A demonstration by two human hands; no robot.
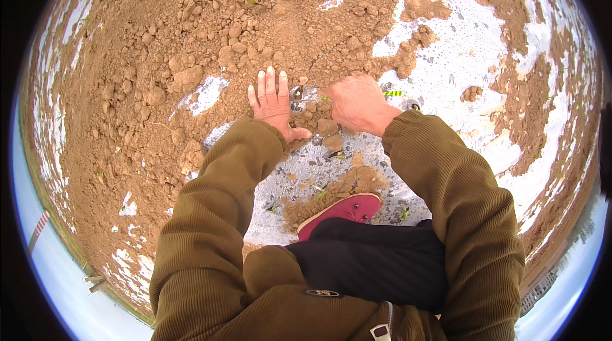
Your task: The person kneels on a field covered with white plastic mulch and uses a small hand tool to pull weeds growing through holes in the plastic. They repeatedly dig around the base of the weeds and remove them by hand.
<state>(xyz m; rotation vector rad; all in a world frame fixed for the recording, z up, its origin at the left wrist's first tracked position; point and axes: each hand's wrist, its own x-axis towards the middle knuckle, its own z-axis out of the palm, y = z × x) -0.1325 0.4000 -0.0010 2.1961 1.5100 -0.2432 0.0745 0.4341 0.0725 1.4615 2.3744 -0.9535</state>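
My left hand [273, 105] lies flat on the brown soil with its fingers apart, holding nothing. To its right, my right hand [359, 102] is closed around a thin tool with a green-and-black striped handle [393, 93], whose end sticks out beyond the hand. The tool's thin metal shaft [313, 100] points left towards a small hole [297, 93] in the plastic mulch film, between my hands. A small pale object [303, 80] lies just above that hole; I cannot tell what it is. Soil clods lie between and below my hands.
White plastic mulch film [454, 54], partly covered by soil, stretches to the right and below my hands. Small green seedlings [405, 214] poke through near my pink shoe [342, 214]. Loose clods [186, 78] cover the ground at the left. A red-and-white striped pole [39, 232] stands far left.
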